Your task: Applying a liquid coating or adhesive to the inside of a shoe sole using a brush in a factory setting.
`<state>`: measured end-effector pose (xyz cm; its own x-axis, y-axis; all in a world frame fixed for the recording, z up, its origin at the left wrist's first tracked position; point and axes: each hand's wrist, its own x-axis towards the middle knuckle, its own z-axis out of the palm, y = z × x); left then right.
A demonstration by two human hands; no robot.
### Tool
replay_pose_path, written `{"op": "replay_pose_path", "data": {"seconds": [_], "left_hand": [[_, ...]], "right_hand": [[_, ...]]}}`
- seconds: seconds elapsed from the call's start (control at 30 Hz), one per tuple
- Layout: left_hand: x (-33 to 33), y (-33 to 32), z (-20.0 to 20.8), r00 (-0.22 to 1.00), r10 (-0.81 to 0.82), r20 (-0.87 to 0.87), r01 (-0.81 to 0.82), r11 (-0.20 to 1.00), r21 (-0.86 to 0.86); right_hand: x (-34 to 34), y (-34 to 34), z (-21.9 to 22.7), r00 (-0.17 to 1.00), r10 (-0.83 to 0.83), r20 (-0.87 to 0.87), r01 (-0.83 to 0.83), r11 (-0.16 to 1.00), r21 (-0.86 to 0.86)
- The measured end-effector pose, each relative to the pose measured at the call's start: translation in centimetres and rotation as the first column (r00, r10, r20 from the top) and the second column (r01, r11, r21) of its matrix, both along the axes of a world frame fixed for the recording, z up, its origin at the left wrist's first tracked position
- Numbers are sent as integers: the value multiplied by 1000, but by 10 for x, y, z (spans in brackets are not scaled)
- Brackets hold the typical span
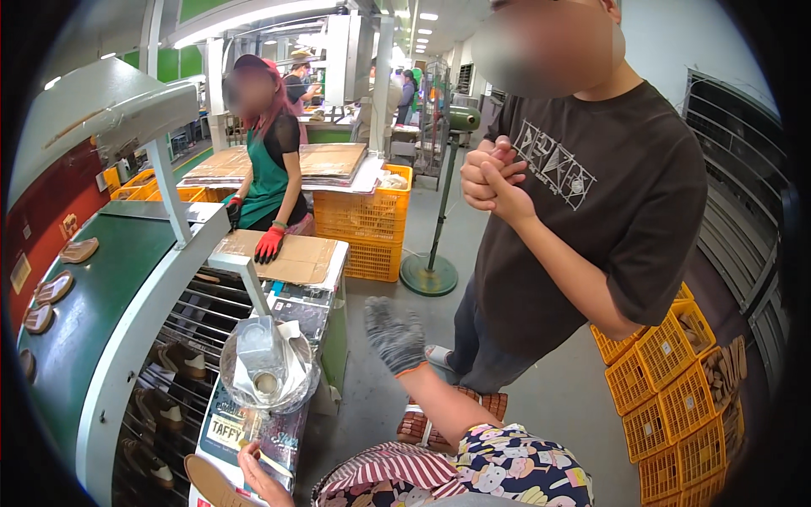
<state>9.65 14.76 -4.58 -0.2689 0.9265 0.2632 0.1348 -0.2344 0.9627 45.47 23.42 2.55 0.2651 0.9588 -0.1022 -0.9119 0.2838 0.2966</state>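
My bare left hand (267,478) is at the lower edge, by the near end of a narrow worktable. A tan shoe sole (208,483) lies against it, tilted, and its near end seems gripped; the lower fingers are cut off by the picture's edge. Out over the aisle, my right hand (394,335) wears a grey knit glove and is held up with its fingers stretched out, holding nothing. Beyond my left hand, a plastic-wrapped basin (230,372) holds a clear block-shaped container (260,342), white paper and a small round cup (265,384).
At left, a green conveyor (127,279) carries several tan shoes; more shoes sit on a rack (182,359) beneath. A person in a dark T-shirt (591,177) stands close at right, hands together. Across the table another person wears red gloves (270,243). Yellow crates (663,372) line the right.
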Motion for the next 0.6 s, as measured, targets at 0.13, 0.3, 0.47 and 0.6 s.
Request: {"op": "replay_pose_path", "data": {"seconds": [0.13,0.3,0.47,0.6], "left_hand": [[26,9,3,986,-136,100,136,991,8],[49,17,3,958,-251,142,250,968,23],[59,16,0,941,-292,170,293,956,19],[60,13,-8,935,-291,200,300,954,-12]], "right_hand": [[31,-23,7,985,-152,77,161,978,-134],[42,-39,14,974,-184,131,208,957,-204],[48,-46,4,966,-146,215,194,955,-223],[46,-44,0,963,-132,236,185,958,-220]]}}
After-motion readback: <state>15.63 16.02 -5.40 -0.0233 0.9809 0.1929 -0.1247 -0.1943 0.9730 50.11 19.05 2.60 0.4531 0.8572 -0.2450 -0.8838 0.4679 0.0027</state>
